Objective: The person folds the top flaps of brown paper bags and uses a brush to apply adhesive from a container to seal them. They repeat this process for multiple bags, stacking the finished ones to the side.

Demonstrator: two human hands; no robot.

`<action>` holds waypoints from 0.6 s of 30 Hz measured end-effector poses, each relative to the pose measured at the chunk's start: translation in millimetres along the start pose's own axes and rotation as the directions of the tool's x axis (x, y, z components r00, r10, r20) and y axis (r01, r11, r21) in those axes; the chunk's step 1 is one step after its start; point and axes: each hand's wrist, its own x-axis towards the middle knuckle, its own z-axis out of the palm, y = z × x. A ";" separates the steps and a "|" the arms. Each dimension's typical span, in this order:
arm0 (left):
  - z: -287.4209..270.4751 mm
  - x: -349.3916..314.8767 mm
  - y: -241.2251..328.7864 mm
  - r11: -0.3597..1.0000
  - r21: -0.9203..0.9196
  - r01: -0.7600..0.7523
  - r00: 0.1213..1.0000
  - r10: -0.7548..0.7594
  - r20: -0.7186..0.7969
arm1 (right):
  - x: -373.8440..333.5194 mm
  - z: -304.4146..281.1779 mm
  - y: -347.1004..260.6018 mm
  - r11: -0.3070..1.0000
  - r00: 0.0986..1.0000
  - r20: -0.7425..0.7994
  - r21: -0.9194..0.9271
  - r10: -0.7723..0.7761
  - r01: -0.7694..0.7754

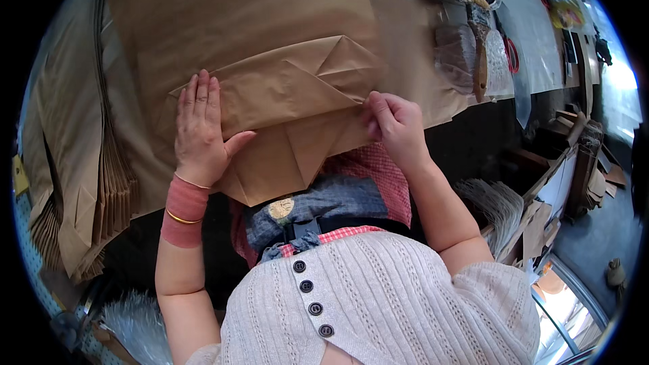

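Observation:
A large brown paper bag (270,94) lies in front of me, its near end folded into creased flaps that reach over the table's front edge. My left hand (201,125) rests flat on the left side of the fold, fingers stretched out and thumb apart. At the right end of the same fold, my right hand (395,122) pinches the paper's edge between thumb and curled fingers. A pink band and a thin gold bangle are on my left wrist.
On the left stands a thick stack of folded brown paper bags (101,142). A brush with a wooden handle (481,61) lies at the right beside plastic-wrapped bundles (455,57). Boxes with clear plastic sheets (497,209) are below the table at the right.

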 end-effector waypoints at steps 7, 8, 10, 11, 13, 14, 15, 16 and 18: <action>-3.2 2.5 0.3 0.999 0.031 -0.008 1.000 0.008 0.004 | 3.0 4.6 -3.0 0.995 0.998 0.035 0.083 0.049 -0.052; -3.1 1.8 -0.1 0.999 0.035 -0.008 1.000 0.007 0.006 | 2.0 4.0 -6.0 0.998 0.999 0.042 0.056 0.033 -0.035; -1.9 0.7 0.3 0.999 0.040 -0.003 1.000 0.002 0.006 | 2.5 3.4 -8.2 0.992 0.994 0.080 0.100 0.069 -0.077; -1.0 0.5 1.6 0.999 0.042 0.001 1.000 -0.002 0.004 | 3.9 3.3 -8.4 0.976 0.987 0.113 0.170 0.119 -0.137; 0.8 -0.4 2.4 0.999 0.043 0.006 1.000 -0.005 -0.002 | 4.7 3.8 -7.5 0.947 0.974 0.145 0.248 0.172 -0.204; 1.7 -0.9 2.3 0.999 0.041 0.005 1.000 -0.005 -0.006 | 4.1 4.4 -6.8 0.942 0.974 0.142 0.261 0.179 -0.211; 2.4 -1.5 2.1 0.999 0.039 0.005 1.000 -0.005 -0.009 | 3.6 4.9 -6.2 0.937 0.973 0.138 0.273 0.186 -0.218; 3.3 -1.6 1.8 0.999 0.033 0.007 1.000 -0.007 -0.006 | 3.7 4.3 -4.4 0.934 0.973 0.145 0.287 0.178 -0.213; 4.0 -1.2 0.7 1.000 0.020 0.010 1.000 -0.010 -0.001 | 3.7 2.8 0.0 0.927 0.975 0.156 0.316 0.160 -0.203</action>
